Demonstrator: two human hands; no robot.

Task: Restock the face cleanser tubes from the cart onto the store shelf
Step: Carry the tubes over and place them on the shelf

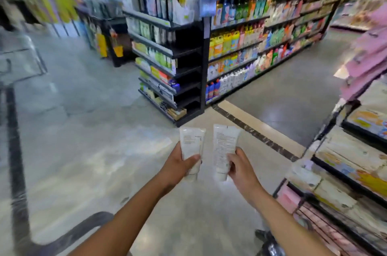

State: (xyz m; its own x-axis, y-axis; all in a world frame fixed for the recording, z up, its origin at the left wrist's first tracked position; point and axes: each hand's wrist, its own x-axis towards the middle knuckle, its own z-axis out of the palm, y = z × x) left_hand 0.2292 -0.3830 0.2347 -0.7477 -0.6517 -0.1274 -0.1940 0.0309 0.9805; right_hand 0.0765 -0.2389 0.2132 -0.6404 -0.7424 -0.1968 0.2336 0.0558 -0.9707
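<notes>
Bright store light, blurred warped edges

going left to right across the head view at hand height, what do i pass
black cart frame → left hand → left tube → right tube → right hand → store shelf

No text is coming through legibly. The left tube [191,147] is showing one short dark word near its upper right edge, and the right tube [224,144] is carrying a block of fine print down its face. Both are staying too small and blurred to read. Labels on the shelf bottles [234,42] are smearing into colour.
</notes>
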